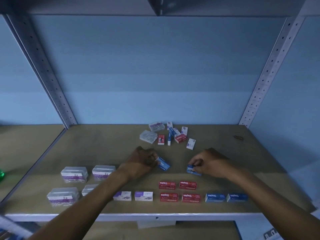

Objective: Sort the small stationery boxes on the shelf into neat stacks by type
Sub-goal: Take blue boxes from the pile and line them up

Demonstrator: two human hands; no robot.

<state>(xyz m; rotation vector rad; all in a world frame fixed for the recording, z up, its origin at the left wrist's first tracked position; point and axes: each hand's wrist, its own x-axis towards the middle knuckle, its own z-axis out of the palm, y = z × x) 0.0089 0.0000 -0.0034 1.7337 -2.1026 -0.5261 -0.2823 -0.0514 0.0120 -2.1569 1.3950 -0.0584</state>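
I see 2 perforated metal uprights (43,66) against a pale blue wall (155,66), a green object (1,174) at far left, a small dark scrap (238,137) right.

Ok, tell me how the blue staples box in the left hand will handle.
Blue staples box in the left hand: probably stiff, its edges look crisp. Likely dense if full. Flat faces shouldn't roll, though tilted it could slip.
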